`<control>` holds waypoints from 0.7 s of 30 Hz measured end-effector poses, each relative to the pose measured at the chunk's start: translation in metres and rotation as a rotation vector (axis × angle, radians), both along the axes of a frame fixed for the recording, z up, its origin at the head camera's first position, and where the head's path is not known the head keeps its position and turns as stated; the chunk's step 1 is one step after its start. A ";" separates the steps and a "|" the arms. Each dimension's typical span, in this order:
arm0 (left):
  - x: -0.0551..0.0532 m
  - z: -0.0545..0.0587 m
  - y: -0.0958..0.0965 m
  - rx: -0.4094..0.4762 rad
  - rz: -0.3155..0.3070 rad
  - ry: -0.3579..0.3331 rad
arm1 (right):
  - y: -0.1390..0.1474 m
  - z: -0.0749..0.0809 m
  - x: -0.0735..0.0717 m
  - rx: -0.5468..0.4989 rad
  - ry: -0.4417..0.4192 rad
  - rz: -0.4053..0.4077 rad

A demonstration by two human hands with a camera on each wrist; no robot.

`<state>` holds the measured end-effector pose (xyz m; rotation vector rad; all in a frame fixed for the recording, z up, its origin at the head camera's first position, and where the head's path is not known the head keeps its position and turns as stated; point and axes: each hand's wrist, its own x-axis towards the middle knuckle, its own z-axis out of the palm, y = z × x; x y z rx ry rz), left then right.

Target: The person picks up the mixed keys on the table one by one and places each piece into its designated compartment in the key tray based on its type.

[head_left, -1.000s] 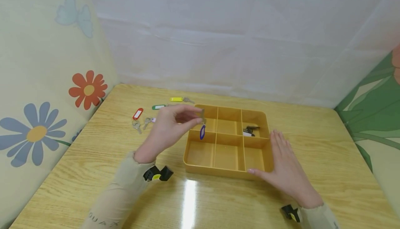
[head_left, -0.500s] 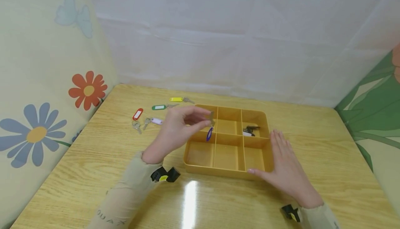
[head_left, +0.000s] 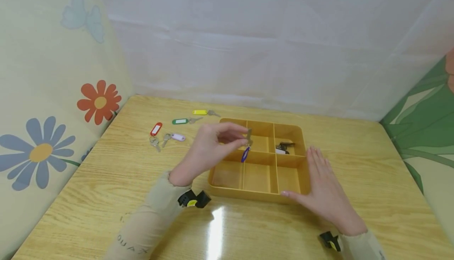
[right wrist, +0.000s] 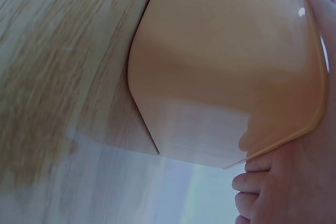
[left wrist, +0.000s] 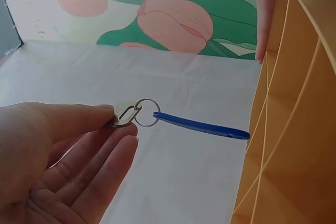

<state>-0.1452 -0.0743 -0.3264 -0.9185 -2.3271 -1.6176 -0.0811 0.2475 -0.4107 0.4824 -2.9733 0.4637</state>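
My left hand pinches a key between thumb and fingers. From its ring hangs a blue key tag, over the middle part of a yellow-orange box with six compartments. In the left wrist view the blue tag appears edge-on beside the box's dividers. My right hand rests with straight fingers along the box's right side, its thumb at the front right rim. The right wrist view shows the box's outer wall with fingers at its rim. Inside the back right compartment lies a dark key with a black-and-white tag.
Left of the box, keys with tags lie on the wooden table: a red tag, a lilac tag, a green tag and a yellow tag. A white cloth hangs behind the table.
My left hand has moved to the right with the key and its blue tag, from the box's left compartments toward the middle ones. The right hand and the box have stayed in place.
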 end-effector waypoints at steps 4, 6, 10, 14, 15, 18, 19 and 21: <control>0.000 0.000 0.004 -0.004 -0.014 0.013 | 0.000 0.000 0.000 -0.001 -0.011 -0.007; 0.000 0.000 0.006 -0.006 -0.020 0.019 | 0.000 0.001 0.000 -0.002 -0.020 -0.011; 0.000 -0.001 0.011 -0.013 -0.032 0.030 | 0.000 0.002 -0.001 -0.007 -0.020 -0.009; 0.001 -0.002 0.016 -0.011 -0.048 0.042 | 0.000 0.002 -0.001 -0.008 -0.014 -0.006; 0.001 -0.002 0.017 -0.009 -0.053 0.047 | 0.000 0.002 -0.001 -0.007 -0.012 -0.007; 0.001 -0.003 0.019 -0.005 -0.066 0.061 | 0.001 0.002 -0.001 -0.008 -0.011 -0.006; 0.001 -0.003 0.020 -0.004 -0.070 0.064 | 0.001 0.002 -0.001 -0.008 -0.011 -0.005; 0.001 -0.003 0.022 -0.002 -0.078 0.067 | 0.001 0.002 0.000 -0.010 -0.008 -0.004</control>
